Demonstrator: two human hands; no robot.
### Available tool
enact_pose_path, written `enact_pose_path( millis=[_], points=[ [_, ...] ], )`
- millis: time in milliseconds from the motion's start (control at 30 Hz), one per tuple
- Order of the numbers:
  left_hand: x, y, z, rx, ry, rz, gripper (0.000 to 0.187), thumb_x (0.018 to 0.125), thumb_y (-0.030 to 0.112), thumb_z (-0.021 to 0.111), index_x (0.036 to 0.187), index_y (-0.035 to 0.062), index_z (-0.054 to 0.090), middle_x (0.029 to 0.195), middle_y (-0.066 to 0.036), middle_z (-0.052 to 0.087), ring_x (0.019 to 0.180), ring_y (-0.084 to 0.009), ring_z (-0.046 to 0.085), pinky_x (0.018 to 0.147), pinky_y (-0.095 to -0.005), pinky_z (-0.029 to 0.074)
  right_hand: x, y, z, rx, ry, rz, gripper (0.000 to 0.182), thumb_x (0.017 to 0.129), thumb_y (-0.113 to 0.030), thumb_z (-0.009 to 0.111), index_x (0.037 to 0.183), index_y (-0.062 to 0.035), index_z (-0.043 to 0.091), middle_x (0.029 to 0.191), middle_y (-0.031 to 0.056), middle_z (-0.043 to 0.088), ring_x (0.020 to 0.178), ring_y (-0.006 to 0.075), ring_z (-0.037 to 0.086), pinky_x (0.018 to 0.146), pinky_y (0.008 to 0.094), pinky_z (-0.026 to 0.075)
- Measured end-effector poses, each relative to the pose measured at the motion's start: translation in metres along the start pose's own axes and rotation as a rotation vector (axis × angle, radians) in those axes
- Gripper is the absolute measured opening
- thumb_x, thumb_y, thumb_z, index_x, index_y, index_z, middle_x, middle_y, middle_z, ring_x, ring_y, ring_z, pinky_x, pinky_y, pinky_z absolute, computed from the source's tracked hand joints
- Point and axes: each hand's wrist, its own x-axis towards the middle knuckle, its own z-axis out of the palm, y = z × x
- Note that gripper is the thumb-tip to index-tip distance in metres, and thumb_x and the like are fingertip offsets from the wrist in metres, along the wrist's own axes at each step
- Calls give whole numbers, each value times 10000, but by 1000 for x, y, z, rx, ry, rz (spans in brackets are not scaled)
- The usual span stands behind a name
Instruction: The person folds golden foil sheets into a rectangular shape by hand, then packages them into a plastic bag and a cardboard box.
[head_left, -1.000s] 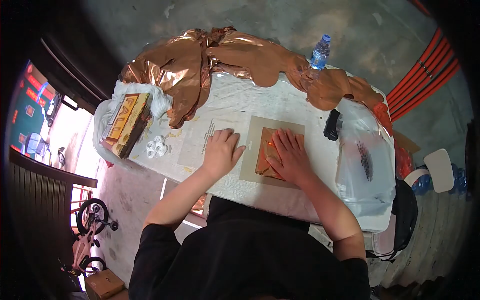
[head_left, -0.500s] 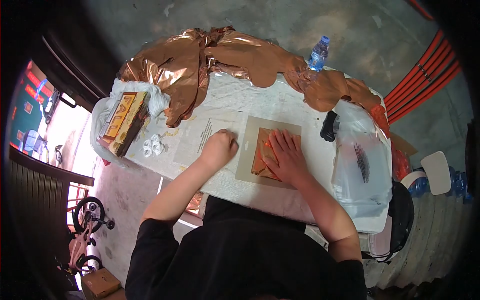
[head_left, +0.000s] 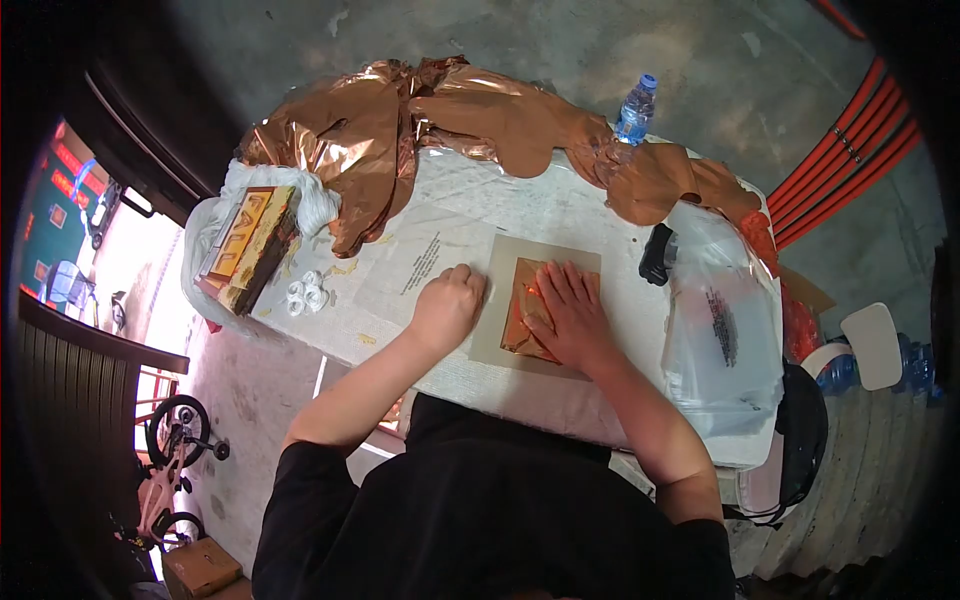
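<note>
My right hand (head_left: 578, 320) lies flat with fingers spread on a square copper-coloured foil packet (head_left: 522, 335). Under the packet is a grey-beige flat sheet (head_left: 490, 345). Just left of it, my left hand (head_left: 448, 312) is closed, its fingers curled at the lower right edge of a clear plastic bag (head_left: 395, 265) with printed lines. The bag appears pinched in those fingers, though the fingertips are mostly hidden.
Crumpled copper foil (head_left: 500, 115) runs along the table's far edge, near a water bottle (head_left: 636, 110). At left are a boxed stack (head_left: 250, 245) and small white rolls (head_left: 308, 292). Clear bags (head_left: 725, 340) and a black object (head_left: 656, 255) lie at right.
My left hand has moved right, toward the grey-beige sheet, and the printed plastic bag has shifted with it. My right hand stays on the foil packet.
</note>
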Motion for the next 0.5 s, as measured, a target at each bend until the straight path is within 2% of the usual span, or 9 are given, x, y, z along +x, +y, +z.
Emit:
enact_pose_path(
  millis=[233, 333, 433, 500],
  points=[
    [-5, 3, -9, -222, -163, -183, 110, 781, 96, 617, 776, -13, 599, 742, -190, 607, 688, -366, 619, 616, -436, 518, 1, -3, -6, -13, -40, 16, 686, 907, -467, 491, 1430, -49, 340, 1500, 143, 301, 1407, 331, 221, 1147, 488, 135],
    [0, 5, -20, -299, -220, -298, 102, 743, 67, 603, 709, -22, 569, 716, -227, 607, 683, -396, 615, 646, -445, 516, 0, -1, -4, -1, -24, 3, 687, 910, -468, 482, 1433, -48, 332, 1505, 143, 290, 1411, 329, 211, 1149, 484, 131],
    [3, 6, -20, -361, -264, -341, 116, 742, 82, 615, 717, -27, 581, 702, -225, 618, 684, -389, 624, 645, -438, 516, 1, 0, -4, -34, -56, 2, 688, 914, -470, 472, 1437, -48, 323, 1511, 141, 280, 1413, 328, 205, 1150, 480, 129],
    [4, 7, -18, -350, -310, -352, 161, 780, 137, 646, 821, -17, 627, 737, -208, 642, 669, -350, 644, 625, -394, 514, 1, 2, -1, -23, -47, -4, 689, 917, -471, 467, 1438, -47, 318, 1513, 142, 275, 1414, 329, 201, 1150, 482, 127]
  ],
)
